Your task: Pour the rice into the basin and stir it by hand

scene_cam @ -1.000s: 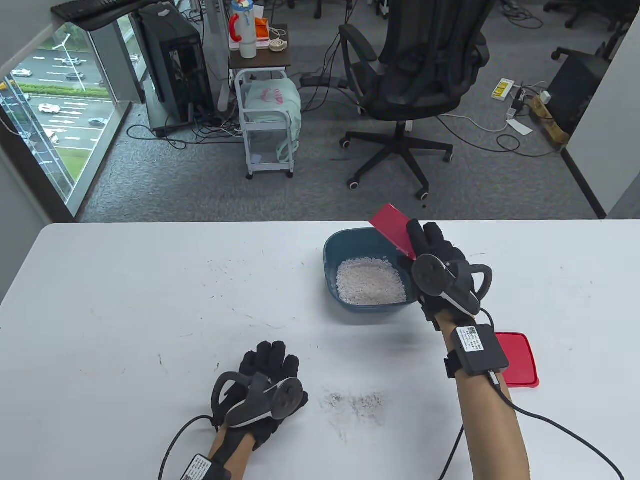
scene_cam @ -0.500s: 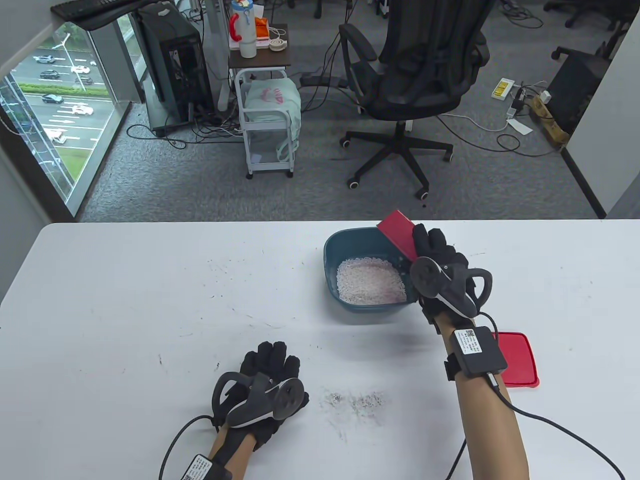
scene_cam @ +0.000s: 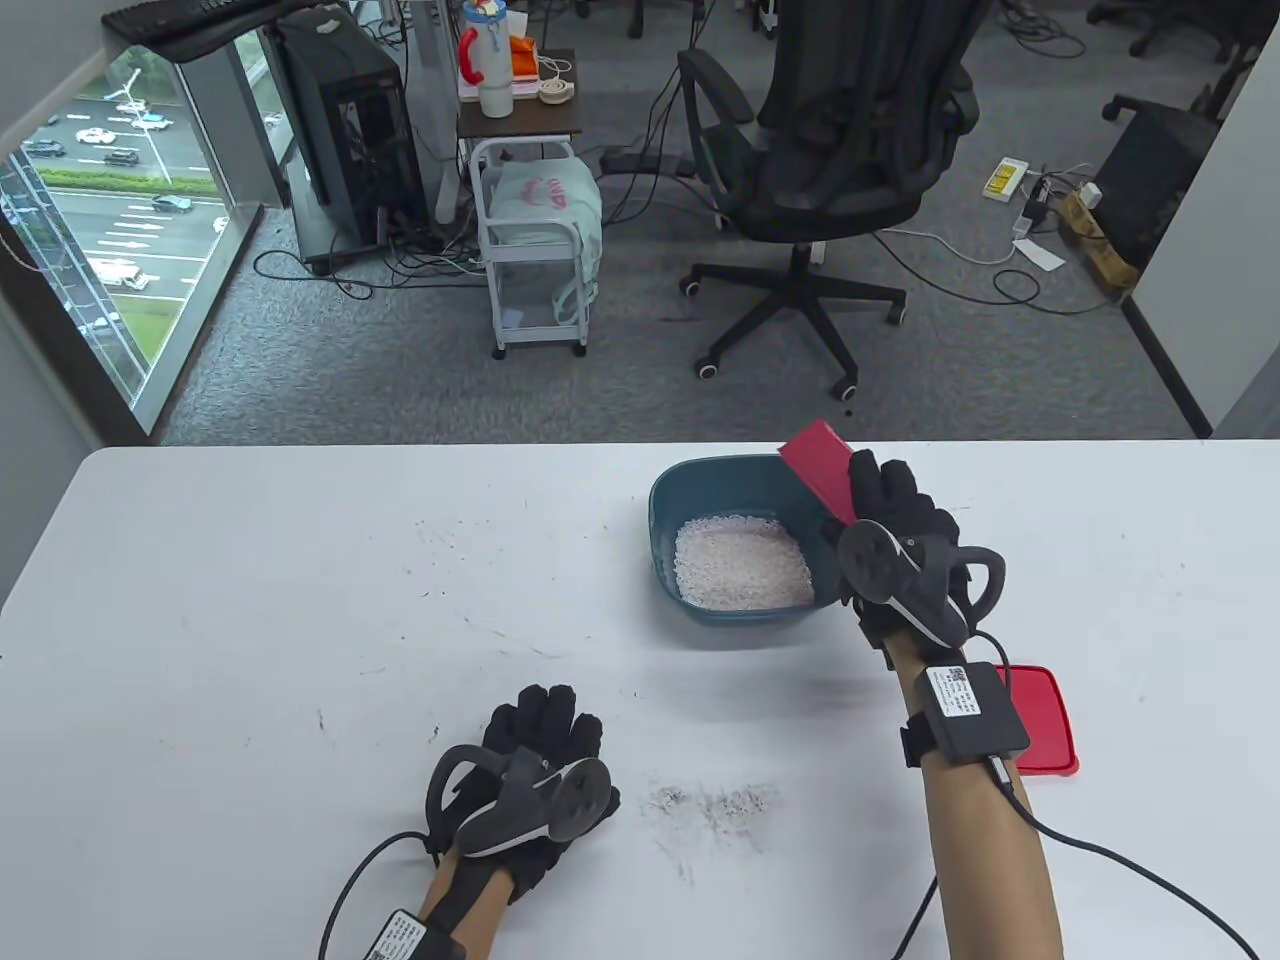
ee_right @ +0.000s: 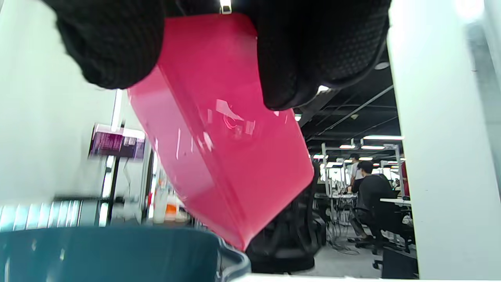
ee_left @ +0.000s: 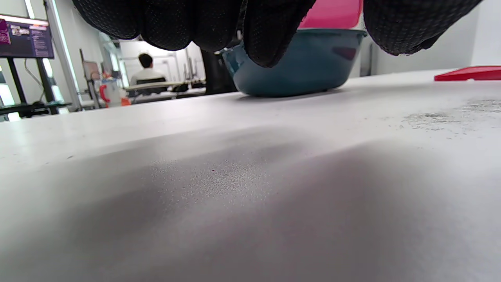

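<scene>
Nearest, left hand resting flat on the white surface, fingers relaxed, unmoved since half a second ago. Beside the right forearm, red lid lying flat. Farther out, right hand gripping the tilted red container, now shifted slightly rightward, past the blue basin's right rim. In the basin, rice heaped.

Basin right of frame centre with rice in it, box at its upper-right rim, lid lower right.
</scene>
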Motion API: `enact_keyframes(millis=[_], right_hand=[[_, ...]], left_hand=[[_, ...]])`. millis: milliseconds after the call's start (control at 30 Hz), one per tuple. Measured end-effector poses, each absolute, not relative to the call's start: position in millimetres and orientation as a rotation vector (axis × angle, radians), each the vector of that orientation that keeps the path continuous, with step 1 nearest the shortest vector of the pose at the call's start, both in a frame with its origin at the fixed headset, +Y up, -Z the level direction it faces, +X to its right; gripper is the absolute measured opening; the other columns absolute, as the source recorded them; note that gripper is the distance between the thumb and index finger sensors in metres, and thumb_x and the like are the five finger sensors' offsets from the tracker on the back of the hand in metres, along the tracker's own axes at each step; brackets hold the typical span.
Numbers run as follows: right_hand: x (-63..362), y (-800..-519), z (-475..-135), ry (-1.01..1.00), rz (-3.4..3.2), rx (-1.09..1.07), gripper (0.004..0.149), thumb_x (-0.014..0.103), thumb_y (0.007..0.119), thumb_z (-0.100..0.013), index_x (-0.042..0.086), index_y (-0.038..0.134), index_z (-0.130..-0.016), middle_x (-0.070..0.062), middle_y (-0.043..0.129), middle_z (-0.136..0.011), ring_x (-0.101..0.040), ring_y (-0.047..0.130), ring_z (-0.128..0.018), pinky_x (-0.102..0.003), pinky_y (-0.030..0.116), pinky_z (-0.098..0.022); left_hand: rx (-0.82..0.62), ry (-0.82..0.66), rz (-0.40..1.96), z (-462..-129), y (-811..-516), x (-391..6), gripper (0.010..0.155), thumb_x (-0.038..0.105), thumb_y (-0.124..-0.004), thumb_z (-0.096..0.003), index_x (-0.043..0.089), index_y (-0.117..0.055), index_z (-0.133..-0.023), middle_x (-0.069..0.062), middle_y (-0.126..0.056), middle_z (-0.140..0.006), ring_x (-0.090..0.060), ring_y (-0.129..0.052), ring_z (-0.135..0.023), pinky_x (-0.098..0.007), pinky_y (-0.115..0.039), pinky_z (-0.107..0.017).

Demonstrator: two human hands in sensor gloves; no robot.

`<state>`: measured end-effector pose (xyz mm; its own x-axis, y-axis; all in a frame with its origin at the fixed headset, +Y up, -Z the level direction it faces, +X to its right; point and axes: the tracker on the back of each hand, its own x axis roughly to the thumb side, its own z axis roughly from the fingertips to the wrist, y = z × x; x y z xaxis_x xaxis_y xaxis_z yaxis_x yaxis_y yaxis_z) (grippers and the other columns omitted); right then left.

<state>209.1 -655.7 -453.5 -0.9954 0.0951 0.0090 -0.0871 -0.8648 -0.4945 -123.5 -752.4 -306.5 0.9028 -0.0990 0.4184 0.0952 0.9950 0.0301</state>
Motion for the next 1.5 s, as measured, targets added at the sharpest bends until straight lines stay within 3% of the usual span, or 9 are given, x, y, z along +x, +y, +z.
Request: enact_keyframes(millis=[67, 167, 233, 333, 400, 667, 900, 967, 1500], right_hand=[[208.3, -656.6, -457.3, -0.524, 3.087, -0.004, 0.079, 0.047, 0.091, -0.026, 0.022, 0.064, -0.096, -0.018, 0.069, -0.091, -0.039, 0.1, -0.05, -0.055, 0.085, -0.038], [213.5, -654.7, -449.7, -0.813, 2.925, -0.032, 0.079, 0.047, 0.093, -0.025, 0.02, 0.067, -0.095, -0.02, 0.072, -0.089, -0.038, 0.102, -0.046, -0.054, 0.086, -0.035], [211.8, -657.1, -458.0, -0.52, 3.045, 0.008, 0.079, 0.046, 0.092, -0.026, 0.021, 0.065, -0.096, -0.02, 0.07, -0.091, -0.04, 0.1, -0.05, -0.056, 0.085, -0.038], [214.9, -655.4, -448.1, -0.826, 2.981, -0.02, 0.079, 0.047, 0.092, -0.025, 0.021, 0.068, -0.095, -0.02, 0.073, -0.089, -0.038, 0.101, -0.046, -0.054, 0.086, -0.036], [213.7, -658.5, -454.1, -0.594, 3.044, 0.002, 0.079, 0.046, 0.092, -0.026, 0.021, 0.066, -0.096, -0.021, 0.071, -0.09, -0.04, 0.1, -0.049, -0.056, 0.085, -0.038], [213.9, -657.2, -441.0, -0.886, 2.99, 0.009, 0.078, 0.047, 0.092, -0.025, 0.02, 0.069, -0.095, -0.021, 0.073, -0.088, -0.038, 0.101, -0.046, -0.054, 0.086, -0.036], [210.7, -664.9, -442.1, -0.646, 3.085, 0.057, 0.078, 0.045, 0.092, -0.027, 0.02, 0.065, -0.096, -0.023, 0.068, -0.09, -0.039, 0.099, -0.05, -0.056, 0.085, -0.038], [212.5, -664.7, -436.0, -0.905, 2.998, 0.023, 0.078, 0.046, 0.092, -0.026, 0.019, 0.068, -0.095, -0.024, 0.07, -0.088, -0.038, 0.1, -0.046, -0.055, 0.086, -0.035], [319.5, -677.0, -428.3, -0.329, 2.086, -0.306, 0.072, 0.041, 0.082, -0.035, 0.016, 0.061, -0.099, -0.03, 0.062, -0.09, -0.044, 0.095, -0.052, -0.059, 0.081, -0.039]], left_hand=[[0.008, -0.434, -0.101, -306.4, -752.4, -123.3, 0.081, 0.066, -0.076, -0.038, 0.018, -0.074, -0.104, -0.024, -0.061, -0.114, -0.055, -0.064, -0.102, -0.07, -0.063, -0.07], [0.005, -0.434, -0.098, -306.5, -752.8, -123.0, 0.081, 0.066, -0.076, -0.038, 0.018, -0.074, -0.104, -0.024, -0.061, -0.114, -0.055, -0.064, -0.102, -0.07, -0.062, -0.07], [0.004, -0.434, -0.101, -306.3, -752.8, -122.9, 0.081, 0.066, -0.076, -0.0382, 0.018, -0.074, -0.104, -0.024, -0.061, -0.114, -0.055, -0.064, -0.102, -0.07, -0.062, -0.07], [0.003, -0.434, -0.099, -306.3, -752.8, -122.8, 0.081, 0.066, -0.076, -0.038, 0.018, -0.074, -0.104, -0.024, -0.061, -0.114, -0.055, -0.064, -0.102, -0.07, -0.062, -0.07], [0.001, -0.434, -0.102, -306.4, -753.3, -122.5, 0.081, 0.066, -0.076, -0.038, 0.018, -0.074, -0.104, -0.024, -0.061, -0.114, -0.055, -0.064, -0.102, -0.07, -0.062, -0.07], [-0.008, -0.437, -0.107, -306.0, -753.9, -121.6, 0.081, 0.066, -0.076, -0.0382, 0.018, -0.074, -0.104, -0.024, -0.061, -0.114, -0.055, -0.064, -0.102, -0.07, -0.062, -0.07], [-0.011, -0.438, -0.106, -306.3, -754.4, -120.8, 0.081, 0.066, -0.076, -0.0382, 0.018, -0.074, -0.104, -0.024, -0.061, -0.114, -0.055, -0.064, -0.102, -0.07, -0.062, -0.07], [-0.013, -0.441, -0.115, -305.7, -754.8, -120.0, 0.081, 0.066, -0.076, -0.0381, 0.018, -0.074, -0.104, -0.024, -0.061, -0.114, -0.055, -0.064, -0.102, -0.07, -0.062, -0.07], [-0.01, -0.452, -0.115, -305.6, -756.7, -117.4, 0.081, 0.066, -0.076, -0.0382, 0.018, -0.074, -0.104, -0.024, -0.061, -0.114, -0.055, -0.063, -0.102, -0.07, -0.062, -0.071]])
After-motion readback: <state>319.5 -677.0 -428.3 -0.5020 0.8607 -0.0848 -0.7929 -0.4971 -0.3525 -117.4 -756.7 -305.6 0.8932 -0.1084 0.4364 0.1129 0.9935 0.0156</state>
